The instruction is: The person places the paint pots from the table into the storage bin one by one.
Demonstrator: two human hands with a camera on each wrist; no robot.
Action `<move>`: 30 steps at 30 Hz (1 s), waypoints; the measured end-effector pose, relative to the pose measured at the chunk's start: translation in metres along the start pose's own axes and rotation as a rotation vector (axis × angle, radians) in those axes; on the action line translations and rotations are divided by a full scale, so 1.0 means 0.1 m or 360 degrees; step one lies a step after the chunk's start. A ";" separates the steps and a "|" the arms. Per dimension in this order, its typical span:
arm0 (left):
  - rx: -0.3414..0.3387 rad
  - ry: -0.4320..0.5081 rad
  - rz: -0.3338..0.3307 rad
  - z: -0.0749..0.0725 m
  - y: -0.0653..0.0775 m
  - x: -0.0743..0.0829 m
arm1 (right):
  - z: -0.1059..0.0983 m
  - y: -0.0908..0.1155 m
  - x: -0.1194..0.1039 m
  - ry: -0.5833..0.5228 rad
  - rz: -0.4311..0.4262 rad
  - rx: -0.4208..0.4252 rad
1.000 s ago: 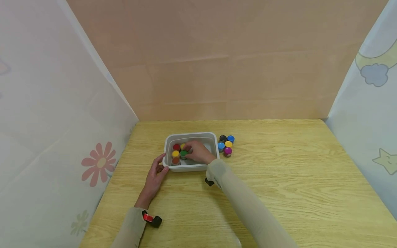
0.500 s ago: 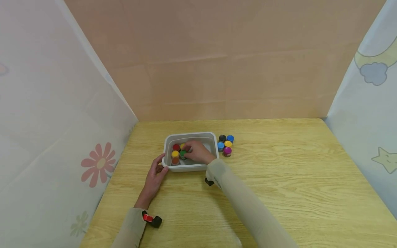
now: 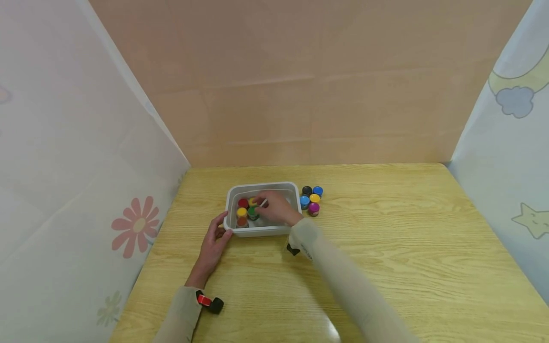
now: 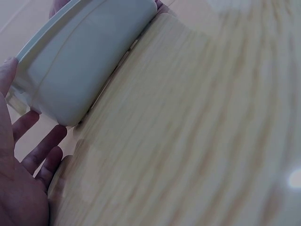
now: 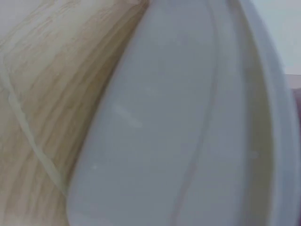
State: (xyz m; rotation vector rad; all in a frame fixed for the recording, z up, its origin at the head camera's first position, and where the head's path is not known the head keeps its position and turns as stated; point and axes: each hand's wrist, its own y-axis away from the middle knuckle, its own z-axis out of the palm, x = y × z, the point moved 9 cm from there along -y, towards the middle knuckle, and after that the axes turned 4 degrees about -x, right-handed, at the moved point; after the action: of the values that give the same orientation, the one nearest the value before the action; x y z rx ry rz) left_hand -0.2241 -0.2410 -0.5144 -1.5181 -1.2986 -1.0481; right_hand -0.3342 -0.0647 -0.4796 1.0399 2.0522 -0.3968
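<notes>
Green jar (image 3: 252, 214): inside the tray (image 3: 261, 232), directly at the fingers of the right hand (image 3: 276, 208); whether they grasp it cannot be determined. Red jar (image 3: 243, 203), yellow jar (image 3: 242, 213) and brown jar (image 3: 242, 222): in the tray, left of these fingers. Rear yellow jar (image 3: 251, 202): partly covered by them. Left hand (image 3: 213, 244): thumb and fingers hold the tray's near left corner. Five more jars (image 3: 315, 198): on the desk (image 3: 407, 238), right of the right fingers, outside the tray.
</notes>
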 end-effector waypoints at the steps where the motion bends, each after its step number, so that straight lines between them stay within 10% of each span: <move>1: 0.0001 -0.0005 0.0001 0.00 0.00 0.00 | -0.03 0.02 -0.01 -0.0006 -0.0013 0.0004; 30: -0.0015 -0.0007 -0.0019 -0.01 0.01 0.01 | -1.08 0.82 0.55 -0.0157 0.0058 0.0390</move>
State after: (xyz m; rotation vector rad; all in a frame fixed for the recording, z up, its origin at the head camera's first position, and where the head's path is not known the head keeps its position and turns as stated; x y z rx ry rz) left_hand -0.2229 -0.2418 -0.5137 -1.5221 -1.3089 -1.0604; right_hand -0.3445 0.0772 -0.4460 1.1765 1.9274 -0.6805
